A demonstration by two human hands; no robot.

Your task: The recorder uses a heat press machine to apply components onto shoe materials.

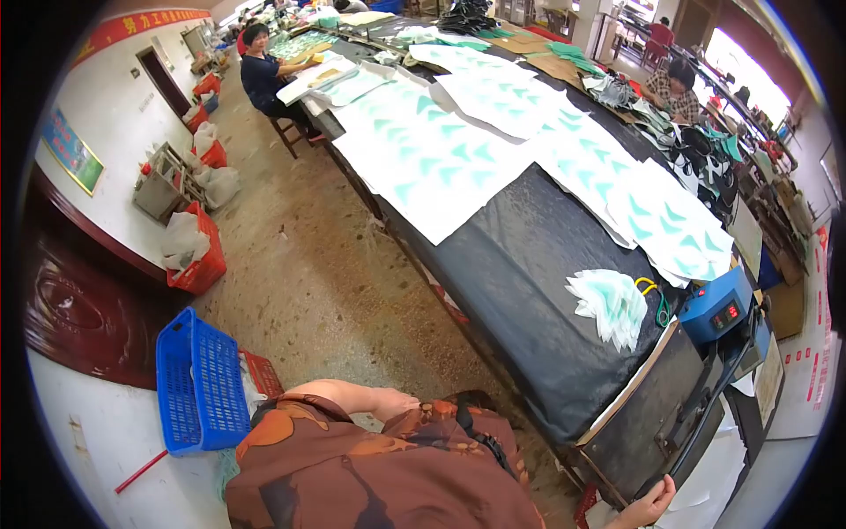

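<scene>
My right hand (pixel 648 502) is at the lower right, its fingers closed round the end of a long black lever (pixel 705 423). That lever belongs to a press with a blue control box (pixel 718 307) and a dark flat plate (pixel 636 432). My left hand (pixel 394 404) lies against the front of my brown patterned clothing, its fingers mostly hidden. Beyond the press plate, a fanned pile of white and pale green cut pieces (pixel 610 304) rests on the black table covering. Beside the pile are scissors (pixel 653 289) with yellow and green loops.
White sheets with green shapes (pixel 432 167) cover much of the long black table (pixel 493 273). A blue basket (pixel 201 388) and a red crate (pixel 201 251) stand along the left wall. One co-worker (pixel 264 79) sits at the table's far left, another (pixel 674 88) across it.
</scene>
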